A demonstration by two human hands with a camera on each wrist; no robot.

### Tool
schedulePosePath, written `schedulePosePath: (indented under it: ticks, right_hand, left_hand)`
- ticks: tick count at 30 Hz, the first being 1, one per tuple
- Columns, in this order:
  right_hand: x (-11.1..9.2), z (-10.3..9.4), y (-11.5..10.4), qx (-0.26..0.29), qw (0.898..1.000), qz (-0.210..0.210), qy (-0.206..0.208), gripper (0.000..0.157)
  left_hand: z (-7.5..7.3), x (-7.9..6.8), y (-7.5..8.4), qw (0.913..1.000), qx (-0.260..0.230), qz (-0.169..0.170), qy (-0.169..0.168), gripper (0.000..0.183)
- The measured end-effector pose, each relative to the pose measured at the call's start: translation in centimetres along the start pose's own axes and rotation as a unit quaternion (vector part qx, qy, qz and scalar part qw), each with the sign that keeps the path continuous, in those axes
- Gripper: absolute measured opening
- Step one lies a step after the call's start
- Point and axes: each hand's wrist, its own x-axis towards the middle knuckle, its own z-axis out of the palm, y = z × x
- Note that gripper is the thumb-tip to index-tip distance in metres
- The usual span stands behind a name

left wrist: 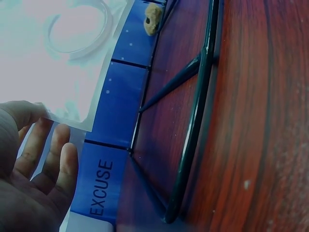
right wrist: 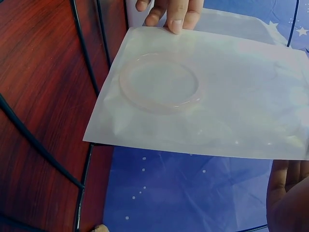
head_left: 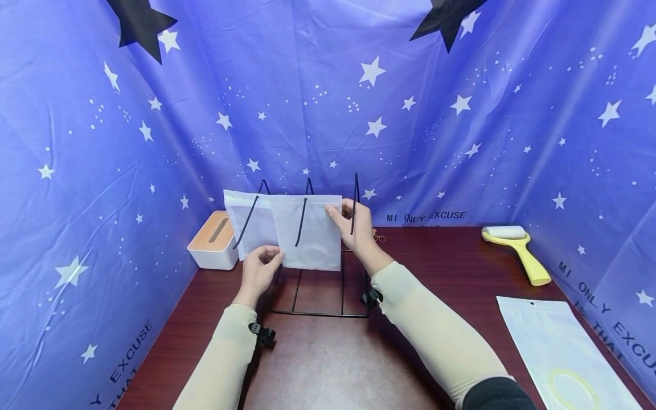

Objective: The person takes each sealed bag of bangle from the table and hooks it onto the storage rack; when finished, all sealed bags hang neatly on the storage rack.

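A white translucent zip bag (head_left: 320, 228) with a pale pinkish ring (right wrist: 124, 92) inside hangs at the middle prong of a black wire rack (head_left: 318, 314). My left hand (head_left: 257, 273) pinches its lower left corner, thumb in front and the other fingers behind. At the upper right corner my right hand (head_left: 360, 228) grips the bag between thumb and fingers, beside the rack's right prong (head_left: 355, 199). Another white bag (head_left: 251, 219) hangs from the left prong, partly covered by the front one. In the right wrist view most of the right hand lies out of frame.
A white tissue box (head_left: 212, 259) with a wood-coloured lid stands left of the rack. On the right lie a yellow-handled lint roller (head_left: 533, 265) and a long white bag (head_left: 543, 336) with a yellow ring (head_left: 553, 387). A starry blue curtain (head_left: 328, 85) encloses the table.
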Motion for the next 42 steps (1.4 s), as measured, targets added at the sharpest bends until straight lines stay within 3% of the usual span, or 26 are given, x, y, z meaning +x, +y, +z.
schedulePosePath:
  ticks: [17, 27, 31, 42]
  right_hand:
    - [-0.1, 0.0, 0.8, 0.044, 0.998, -0.034, 0.01, 0.017]
    - [-0.7, -0.7, 1.7, 0.05, 0.998, -0.033, 0.005, 0.022]
    - [-1.0, -1.2, 1.9, 0.041, 0.999, -0.032, 0.002, 0.024]
    - [-2.0, -4.0, 1.5, 0.084, 0.996, -0.033, -0.017, 0.024]
  left_hand:
    - [-0.4, -0.2, 0.1, 0.9999, 0.006, -0.003, 0.01, 0.011]
    - [-1.2, -0.9, -0.4, 0.9991, 0.04, -0.009, 0.01, 0.014]
    - [-1.3, -1.2, -0.7, 0.9992, 0.038, -0.007, 0.008, 0.013]
    - [-2.1, -2.5, -1.3, 0.9972, 0.074, 0.0, -0.014, 0.016]
